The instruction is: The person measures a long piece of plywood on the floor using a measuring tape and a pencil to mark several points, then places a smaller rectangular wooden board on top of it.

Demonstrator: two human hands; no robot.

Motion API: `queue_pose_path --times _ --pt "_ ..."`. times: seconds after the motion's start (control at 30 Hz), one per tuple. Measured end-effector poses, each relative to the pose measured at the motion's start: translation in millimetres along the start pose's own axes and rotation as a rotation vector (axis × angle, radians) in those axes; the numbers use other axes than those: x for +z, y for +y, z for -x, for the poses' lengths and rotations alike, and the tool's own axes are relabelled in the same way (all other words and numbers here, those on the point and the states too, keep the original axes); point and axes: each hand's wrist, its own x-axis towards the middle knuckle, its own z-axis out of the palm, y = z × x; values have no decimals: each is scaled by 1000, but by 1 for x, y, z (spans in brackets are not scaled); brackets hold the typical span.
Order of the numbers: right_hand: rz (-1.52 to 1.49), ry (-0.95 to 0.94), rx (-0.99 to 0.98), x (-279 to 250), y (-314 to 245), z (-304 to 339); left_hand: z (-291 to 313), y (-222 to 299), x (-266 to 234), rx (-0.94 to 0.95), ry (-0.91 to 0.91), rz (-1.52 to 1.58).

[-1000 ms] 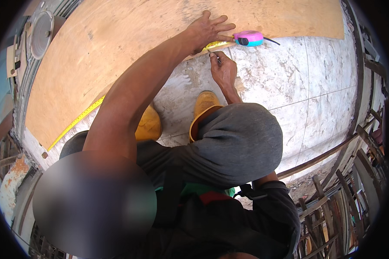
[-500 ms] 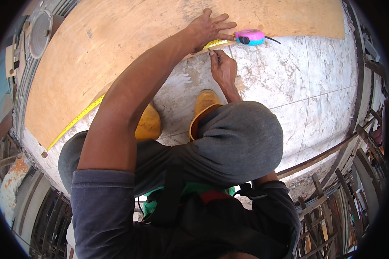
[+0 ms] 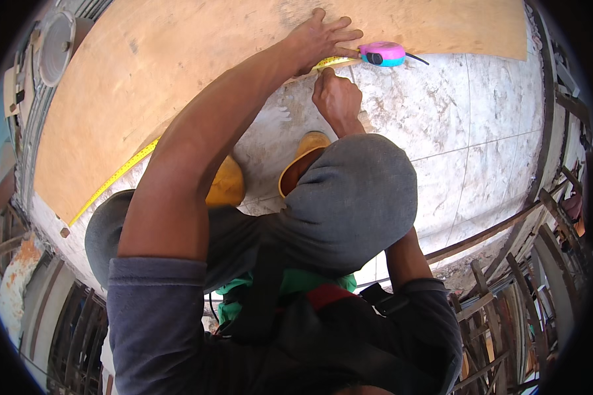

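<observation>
The person is crouching on the tiled floor (image 3: 435,118), planting both yellow boots (image 3: 225,183) short of the near edge of a plywood sheet (image 3: 178,59). Measuring appears to be the step in hand.

Done, as far as the position is showing: the yellow tape blade (image 3: 115,176) is extending from the sheet's near left corner, beside a small brown block (image 3: 64,232), and is following the near edge rightward. The left forearm is hiding its middle stretch. The pink and blue tape measure case (image 3: 383,54) is resting at the near edge, short of the right corner, with its dark strap (image 3: 417,59) trailing off to the right.

The left hand (image 3: 324,41) is spreading its fingers flat over the sheet, just left of the case, and seems to be steadying the blade. The right hand (image 3: 338,97) is curling closed, bringing its fingertips up to the near edge just below the exposed blade. Whether it is gripping anything I cannot tell; the knuckles are hiding that.

Outstanding, in my judgement: a mark may be going on at this spot, but none is showing clearly. The blade is lying out at length, unretracted, and no cut is showing beside the hands.
</observation>
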Motion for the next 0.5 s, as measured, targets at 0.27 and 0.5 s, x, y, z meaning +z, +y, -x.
queue_pose_path --times 0.27,0.5 --pt "130 -236 84 7 7 30 -3 0 9 6 -31 -28" --pt "-196 156 95 -5 16 35 -2 6 11 -18 -6 -1"
